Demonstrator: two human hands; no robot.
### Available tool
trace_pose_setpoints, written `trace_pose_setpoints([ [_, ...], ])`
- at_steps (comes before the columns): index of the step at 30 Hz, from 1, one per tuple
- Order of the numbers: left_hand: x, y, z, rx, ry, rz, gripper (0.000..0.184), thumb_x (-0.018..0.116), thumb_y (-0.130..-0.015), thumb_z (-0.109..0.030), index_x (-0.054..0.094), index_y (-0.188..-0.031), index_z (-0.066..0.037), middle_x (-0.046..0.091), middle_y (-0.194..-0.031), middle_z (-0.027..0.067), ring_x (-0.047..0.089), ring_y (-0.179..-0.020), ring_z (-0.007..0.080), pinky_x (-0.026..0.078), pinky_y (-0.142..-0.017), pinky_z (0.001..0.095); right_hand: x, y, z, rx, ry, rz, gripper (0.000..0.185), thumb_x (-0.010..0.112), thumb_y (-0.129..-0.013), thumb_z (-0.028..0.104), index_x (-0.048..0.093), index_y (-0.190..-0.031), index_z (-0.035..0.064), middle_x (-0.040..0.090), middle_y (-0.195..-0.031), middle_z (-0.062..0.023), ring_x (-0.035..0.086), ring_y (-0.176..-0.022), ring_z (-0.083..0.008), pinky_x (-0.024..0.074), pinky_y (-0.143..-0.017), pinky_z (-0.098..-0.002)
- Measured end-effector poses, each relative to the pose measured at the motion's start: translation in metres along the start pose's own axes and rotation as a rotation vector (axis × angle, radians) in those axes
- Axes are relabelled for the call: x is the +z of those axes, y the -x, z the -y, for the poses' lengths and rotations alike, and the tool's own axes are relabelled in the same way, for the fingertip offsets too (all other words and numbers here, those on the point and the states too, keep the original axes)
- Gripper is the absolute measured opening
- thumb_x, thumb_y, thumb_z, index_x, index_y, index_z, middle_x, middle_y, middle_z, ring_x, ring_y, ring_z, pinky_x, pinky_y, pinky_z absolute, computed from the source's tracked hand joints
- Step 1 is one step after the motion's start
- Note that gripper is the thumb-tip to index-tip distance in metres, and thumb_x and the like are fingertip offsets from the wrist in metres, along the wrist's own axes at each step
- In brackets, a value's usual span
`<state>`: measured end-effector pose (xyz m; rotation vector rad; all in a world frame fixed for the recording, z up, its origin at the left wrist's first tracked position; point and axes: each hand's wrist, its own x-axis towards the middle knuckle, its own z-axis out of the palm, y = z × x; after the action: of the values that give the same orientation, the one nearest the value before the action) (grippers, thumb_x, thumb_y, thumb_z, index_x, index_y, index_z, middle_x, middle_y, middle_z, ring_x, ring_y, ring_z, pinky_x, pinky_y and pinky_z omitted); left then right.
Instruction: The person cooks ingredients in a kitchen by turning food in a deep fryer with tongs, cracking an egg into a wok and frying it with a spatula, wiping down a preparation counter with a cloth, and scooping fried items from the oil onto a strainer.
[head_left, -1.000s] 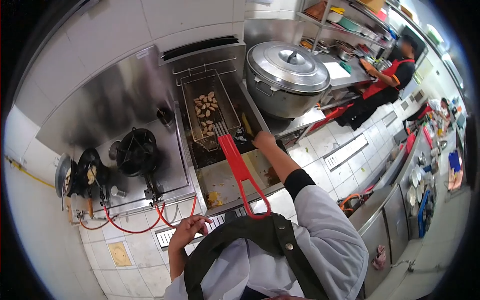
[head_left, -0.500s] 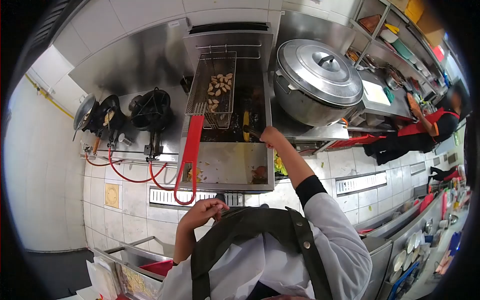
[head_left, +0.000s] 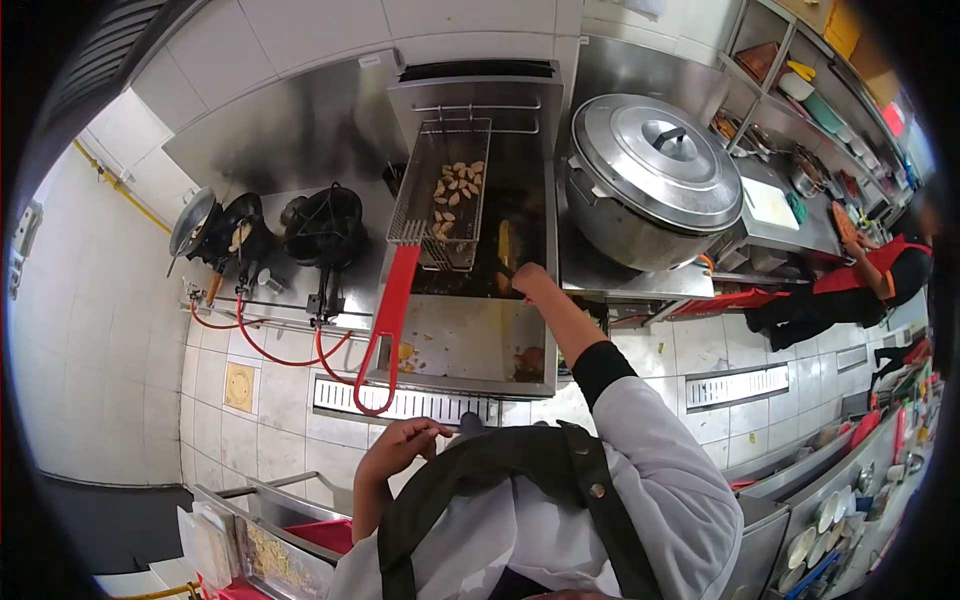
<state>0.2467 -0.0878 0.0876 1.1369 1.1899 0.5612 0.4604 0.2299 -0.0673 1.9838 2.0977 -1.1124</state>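
My right hand (head_left: 530, 282) is closed around the end of a dark utensil (head_left: 505, 267) at the right side of the fryer (head_left: 480, 340). A long yellow piece of food (head_left: 503, 240) lies in the dark oil just past the utensil. To the left, a wire fryer basket (head_left: 410, 205) holds several brown pieces of food (head_left: 460, 180), and its red handle (head_left: 395, 310) points toward me. My left hand (head_left: 405, 442) hangs before my apron, fingers loosely curled and apart, holding nothing.
A large lidded pot (head_left: 655, 190) stands right of the fryer. Burners with a black wok stand (head_left: 325, 225) and pans (head_left: 240, 232) are on the left. A co-worker in a red apron (head_left: 880, 275) is at the far-right counter. Behind me at lower left is a food tray (head_left: 275, 560).
The view has turned, so the fryer and basket appear more upright. My right hand stays at the fryer's right side with the utensil, and my left hand remains near my apron.
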Motion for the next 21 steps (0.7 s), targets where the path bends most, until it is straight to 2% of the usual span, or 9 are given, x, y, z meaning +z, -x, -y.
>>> trace_pose_setpoints([
  [3, -0.010, 0.001, 0.005, 0.023, -0.037, -0.003, 0.021, 0.046, -0.089, -0.017, 0.060, -0.092, -0.002, 0.051, -0.062, -0.0021, 0.046, -0.058, 0.0046, 0.037, -0.052, 0.0207, 0.021, -0.031, -0.001, -0.081, 0.179, -0.134, 0.035, 0.048, -0.081, 0.026, 0.060, -0.089, -0.0058, 0.060, -0.091, -0.0214, 0.060, -0.084, -0.0288, 0.0493, -0.070, -0.0386],
  [5, -0.020, 0.003, 0.014, 0.018, 0.007, -0.040, 0.020, 0.046, -0.089, -0.017, 0.060, -0.092, -0.003, 0.051, -0.062, -0.0023, 0.047, -0.058, 0.0048, 0.036, -0.052, 0.0205, 0.025, -0.036, 0.003, 0.025, 0.096, -0.183, 0.035, 0.049, -0.081, 0.027, 0.061, -0.089, -0.0039, 0.059, -0.094, -0.0215, 0.058, -0.091, -0.0306, 0.0483, -0.075, -0.0379],
  [7, -0.029, 0.007, 0.015, -0.043, 0.002, -0.081, 0.019, 0.046, -0.088, -0.015, 0.060, -0.092, -0.003, 0.052, -0.063, -0.0020, 0.048, -0.059, 0.0055, 0.037, -0.052, 0.0205, 0.013, -0.011, 0.017, 0.031, 0.072, -0.268, 0.029, 0.050, -0.080, 0.024, 0.062, -0.089, -0.0017, 0.060, -0.094, -0.0210, 0.058, -0.091, -0.0317, 0.0484, -0.075, -0.0375],
  [8, -0.033, 0.009, 0.009, 0.010, 0.042, -0.078, 0.018, 0.048, -0.088, -0.015, 0.060, -0.091, -0.003, 0.053, -0.064, -0.0013, 0.049, -0.059, 0.0060, 0.037, -0.052, 0.0202, 0.007, 0.002, 0.023, 0.035, 0.063, -0.311, 0.027, 0.050, -0.080, 0.022, 0.062, -0.088, -0.0006, 0.060, -0.093, -0.0208, 0.058, -0.091, -0.0322, 0.0484, -0.075, -0.0373],
  [14, -0.058, 0.002, 0.022, 0.031, 0.041, 0.043, 0.019, 0.047, -0.088, -0.018, 0.059, -0.093, -0.004, 0.053, -0.064, -0.0012, 0.049, -0.059, 0.0060, 0.038, -0.054, 0.0197, -0.011, 0.042, 0.029, 0.114, 0.081, -0.378, 0.017, 0.054, -0.076, 0.013, 0.062, -0.084, -0.0002, 0.061, -0.087, -0.0198, 0.059, -0.086, -0.0324, 0.0487, -0.071, -0.0389],
  [17, -0.063, -0.005, 0.025, 0.053, 0.050, 0.101, 0.021, 0.045, -0.088, -0.018, 0.060, -0.093, -0.004, 0.052, -0.064, -0.0015, 0.049, -0.061, 0.0060, 0.038, -0.055, 0.0200, -0.005, 0.059, 0.019, 0.058, 0.089, -0.512, 0.021, 0.057, -0.075, 0.021, 0.060, -0.078, 0.0000, 0.061, -0.083, -0.0193, 0.058, -0.083, -0.0350, 0.0478, -0.070, -0.0412],
  [21, -0.065, -0.013, 0.016, 0.059, -0.086, 0.140, 0.022, 0.048, -0.088, -0.022, 0.060, -0.091, -0.004, 0.053, -0.067, -0.0013, 0.047, -0.062, 0.0060, 0.038, -0.057, 0.0201, -0.001, 0.081, 0.014, 0.047, 0.071, -0.561, 0.019, 0.058, -0.075, 0.020, 0.060, -0.077, 0.0015, 0.060, -0.077, -0.0195, 0.058, -0.078, -0.0355, 0.0472, -0.067, -0.0422],
])
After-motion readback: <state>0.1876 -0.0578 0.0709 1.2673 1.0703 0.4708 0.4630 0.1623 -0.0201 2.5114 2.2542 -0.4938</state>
